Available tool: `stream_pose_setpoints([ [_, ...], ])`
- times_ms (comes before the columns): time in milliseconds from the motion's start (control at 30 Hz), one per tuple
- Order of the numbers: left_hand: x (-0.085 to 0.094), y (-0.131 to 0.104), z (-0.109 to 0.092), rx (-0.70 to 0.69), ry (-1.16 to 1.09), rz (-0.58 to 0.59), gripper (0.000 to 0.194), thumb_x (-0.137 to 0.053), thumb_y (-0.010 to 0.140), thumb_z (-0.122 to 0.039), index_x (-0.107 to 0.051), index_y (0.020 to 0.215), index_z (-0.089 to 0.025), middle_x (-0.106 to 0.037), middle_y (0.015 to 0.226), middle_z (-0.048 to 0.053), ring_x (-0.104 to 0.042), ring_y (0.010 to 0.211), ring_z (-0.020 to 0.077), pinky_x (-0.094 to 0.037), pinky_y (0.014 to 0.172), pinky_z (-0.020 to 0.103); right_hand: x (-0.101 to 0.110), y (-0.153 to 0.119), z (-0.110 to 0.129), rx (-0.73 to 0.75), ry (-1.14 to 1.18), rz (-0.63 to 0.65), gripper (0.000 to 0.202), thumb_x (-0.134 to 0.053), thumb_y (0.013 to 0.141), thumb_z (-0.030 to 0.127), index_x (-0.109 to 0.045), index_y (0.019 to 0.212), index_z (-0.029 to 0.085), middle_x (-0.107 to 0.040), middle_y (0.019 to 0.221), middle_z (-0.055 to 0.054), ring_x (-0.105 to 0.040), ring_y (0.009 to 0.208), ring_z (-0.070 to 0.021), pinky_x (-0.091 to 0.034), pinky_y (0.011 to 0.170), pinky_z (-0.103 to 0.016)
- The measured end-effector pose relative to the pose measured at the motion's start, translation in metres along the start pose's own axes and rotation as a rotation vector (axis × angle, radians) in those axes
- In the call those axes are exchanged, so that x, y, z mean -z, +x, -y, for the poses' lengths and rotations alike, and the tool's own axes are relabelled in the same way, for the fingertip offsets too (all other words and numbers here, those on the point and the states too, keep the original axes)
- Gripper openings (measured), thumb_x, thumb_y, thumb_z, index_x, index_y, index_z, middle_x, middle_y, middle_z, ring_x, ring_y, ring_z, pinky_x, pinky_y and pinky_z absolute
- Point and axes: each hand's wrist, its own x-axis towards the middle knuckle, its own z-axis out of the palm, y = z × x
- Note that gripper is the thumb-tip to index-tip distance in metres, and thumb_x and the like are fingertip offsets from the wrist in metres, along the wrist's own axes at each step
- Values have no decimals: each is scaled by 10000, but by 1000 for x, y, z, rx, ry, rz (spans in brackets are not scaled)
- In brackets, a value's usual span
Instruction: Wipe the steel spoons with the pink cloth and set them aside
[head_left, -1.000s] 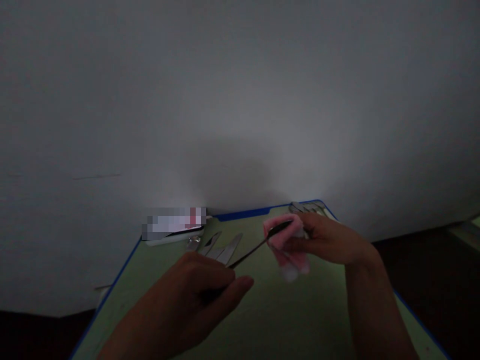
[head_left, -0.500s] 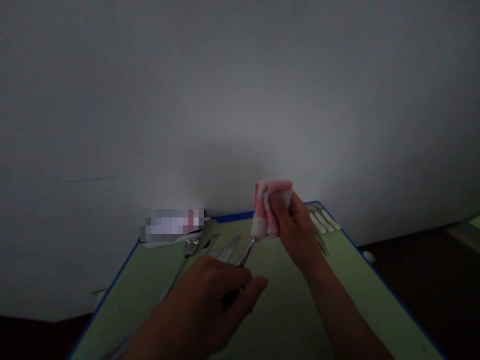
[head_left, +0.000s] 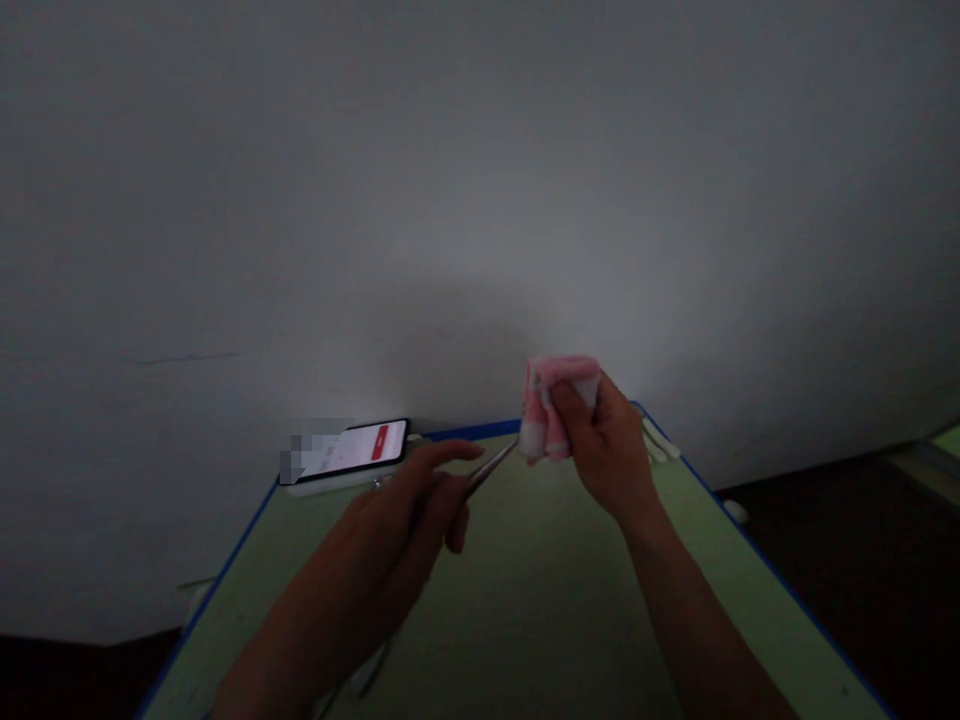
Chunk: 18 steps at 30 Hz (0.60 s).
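My left hand (head_left: pixel 409 530) is closed around a slim metal piece of cutlery (head_left: pixel 489 470). Its shaft slants up to the right, and its far end meets or goes into the cloth, so I cannot tell its kind. A folded pink and white cloth (head_left: pixel 551 400) is pinched in my right hand (head_left: pixel 604 450), thumb on the near side. Both hands are above the green table (head_left: pixel 555 600). White-handled cutlery (head_left: pixel 660 440) lies just beyond my right wrist, partly hidden by it.
A phone (head_left: pixel 360 455) with a lit screen rests on a white object at the table's back left. Part of a long utensil (head_left: pixel 375 670) shows below my left forearm. Behind the blue table edge (head_left: pixel 480 431) rises a pale wall (head_left: pixel 480 200).
My left hand has turned and moved up and slightly left, now covering the utensils on the left. My right hand and the cloth have shifted a little right and up.
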Motion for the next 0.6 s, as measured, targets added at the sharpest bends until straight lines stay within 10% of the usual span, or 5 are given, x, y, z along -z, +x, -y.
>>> stream_pose_setpoints([
  [267,-13,-2,7,27,-57,341,250,-279,968,-285,-517,960,-209,-630,734,-34,-568,528,80,-425,535,200,-33,-18,3,13,316,-255,296,-441,885,450,-556,893,178,-636,739,-16,-551,582,-105,-433,528,-227],
  [600,-20,6,-3,65,-14,343,304,-284,975,-315,-510,809,-197,-629,664,-44,-541,494,87,-400,534,215,-46,-18,-1,-189,413,-67,420,-399,883,519,-597,912,150,-682,797,-65,-597,594,-115,-460,509,-219],
])
